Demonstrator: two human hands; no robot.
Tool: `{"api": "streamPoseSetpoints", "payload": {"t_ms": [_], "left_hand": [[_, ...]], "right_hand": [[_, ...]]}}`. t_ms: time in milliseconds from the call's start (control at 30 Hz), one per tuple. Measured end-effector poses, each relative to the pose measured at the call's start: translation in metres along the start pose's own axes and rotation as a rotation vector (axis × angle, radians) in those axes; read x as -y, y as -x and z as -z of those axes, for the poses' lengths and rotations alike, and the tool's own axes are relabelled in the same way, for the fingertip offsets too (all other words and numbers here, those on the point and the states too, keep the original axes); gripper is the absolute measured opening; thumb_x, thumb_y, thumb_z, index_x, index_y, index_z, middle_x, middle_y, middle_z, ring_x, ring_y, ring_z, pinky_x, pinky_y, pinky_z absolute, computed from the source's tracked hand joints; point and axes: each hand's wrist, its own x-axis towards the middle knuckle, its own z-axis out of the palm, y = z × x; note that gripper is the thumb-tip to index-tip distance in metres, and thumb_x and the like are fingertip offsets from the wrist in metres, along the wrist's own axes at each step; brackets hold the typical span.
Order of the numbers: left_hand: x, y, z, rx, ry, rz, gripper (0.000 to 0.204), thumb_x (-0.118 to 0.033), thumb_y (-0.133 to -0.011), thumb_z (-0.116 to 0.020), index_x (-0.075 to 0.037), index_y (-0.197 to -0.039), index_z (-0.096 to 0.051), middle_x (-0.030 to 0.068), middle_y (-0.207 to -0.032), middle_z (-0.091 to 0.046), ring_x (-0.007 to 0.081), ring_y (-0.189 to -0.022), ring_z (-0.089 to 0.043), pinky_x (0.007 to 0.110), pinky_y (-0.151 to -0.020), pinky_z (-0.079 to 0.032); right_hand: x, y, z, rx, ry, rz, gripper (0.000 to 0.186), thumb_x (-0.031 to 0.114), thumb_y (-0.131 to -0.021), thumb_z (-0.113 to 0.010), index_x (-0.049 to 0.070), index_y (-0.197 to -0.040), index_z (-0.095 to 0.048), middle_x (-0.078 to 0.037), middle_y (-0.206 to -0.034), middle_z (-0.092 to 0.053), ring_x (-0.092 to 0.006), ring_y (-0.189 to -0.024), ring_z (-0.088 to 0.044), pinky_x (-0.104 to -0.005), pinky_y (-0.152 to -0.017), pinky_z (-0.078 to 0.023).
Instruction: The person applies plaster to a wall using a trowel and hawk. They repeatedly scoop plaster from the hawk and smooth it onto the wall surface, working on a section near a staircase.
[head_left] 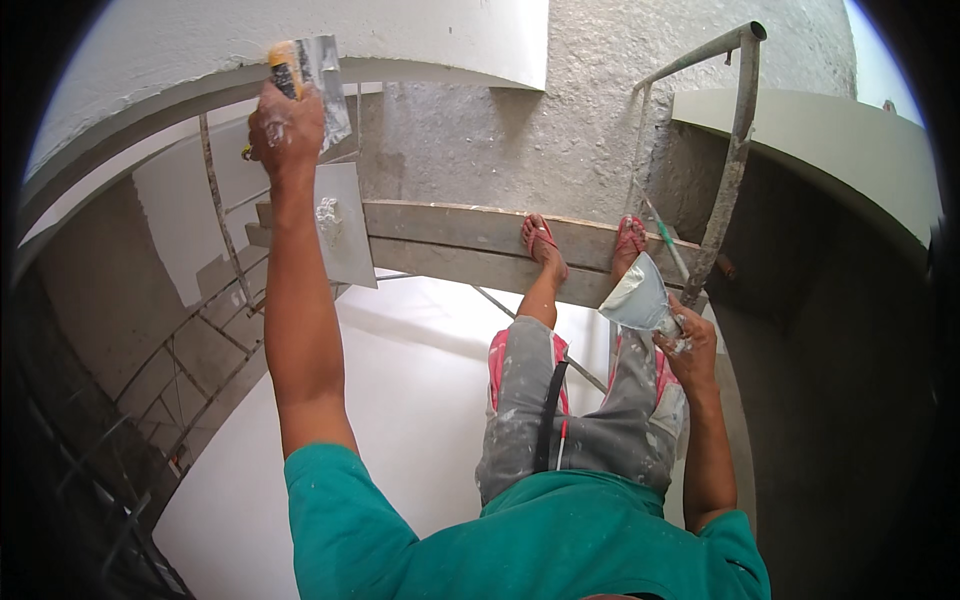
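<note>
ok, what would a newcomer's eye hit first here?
Probably the left hand, stretched to the upper left with a yellow-handled trowel by the white wall's lower edge. Then the right hand, right of centre, holding a putty knife smeared with white paste. Between them, red flip-flops on narrow planks.

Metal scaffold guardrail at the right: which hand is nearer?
Right. The right hand, holding a putty knife, appears just below the guardrail; the left hand is far across to the left, holding a yellow-handled trowel.
</note>
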Motion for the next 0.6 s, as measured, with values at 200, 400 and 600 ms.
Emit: {"api": "streamPoseSetpoints", "payload": {"t_ms": [200,400,600], "left_hand": [[0.016,0.028,0.050,-0.015,0.166,-0.055,0.036,-0.024,-0.082,-0.066,0.003,-0.105,-0.060,0.0230,-0.090,-0.066,0.0348,-0.081,-0.067,0.042,-0.073,-0.052],[0.060,0.053,-0.035,0.018,0.362,-0.320,0.029,-0.011,-0.079,-0.067,-0.004,-0.106,-0.062,0.0165,-0.091,-0.066,0.0315,-0.084,-0.064,0.041,-0.075,-0.049],[0.079,0.037,-0.083,-0.102,0.077,-0.469,0.028,-0.007,-0.072,-0.069,-0.011,-0.099,-0.064,0.0074,-0.082,-0.065,0.0280,-0.080,-0.061,0.042,-0.072,-0.043]], "right_hand": [[0.006,0.000,0.002,-0.028,-0.082,0.020,0.062,0.005,-0.063,-0.072,0.010,-0.123,-0.059,-0.012,-0.087,-0.067,-0.0281,-0.074,-0.065,-0.0329,-0.069,-0.051],[0.010,-0.001,0.006,-0.049,0.006,0.076,0.063,0.005,-0.061,-0.075,0.008,-0.122,-0.060,-0.013,-0.089,-0.067,-0.0258,-0.074,-0.065,-0.0323,-0.070,-0.051],[-0.002,0.001,0.002,-0.044,-0.012,-0.026,0.061,0.002,-0.062,-0.075,0.006,-0.121,-0.060,-0.013,-0.090,-0.068,-0.0221,-0.075,-0.065,-0.0291,-0.070,-0.051]]}}
